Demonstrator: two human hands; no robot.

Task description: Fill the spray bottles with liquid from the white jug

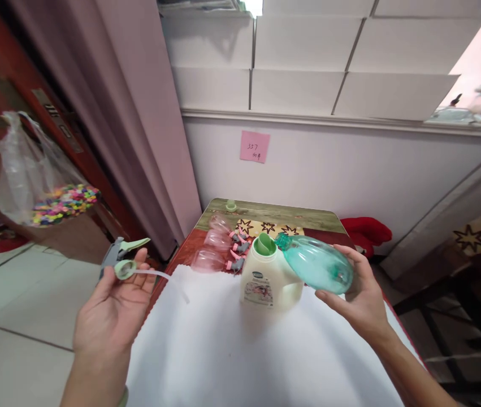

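In my left hand [113, 311] is a grey and green spray nozzle [126, 268], its thin clear tube pointing to the right. My right hand [359, 297] grips the base of a clear green bottle [319, 263]. The bottle is tilted, its open neck at the mouth of a cream detergent jug [261, 282] with a green pouring spout [264, 245]. Whether the neck touches the spout I cannot tell. Left of the jug, several pink spray bottles [210, 260] lie on their sides with grey and pink spray heads.
A white sheet [232, 362] covers the near part of the table. At its far edge sits a small green cap [231, 206]. A plastic bag of colourful pieces [66, 203] hangs at the left. Something red [367, 234] lies behind the table at right.
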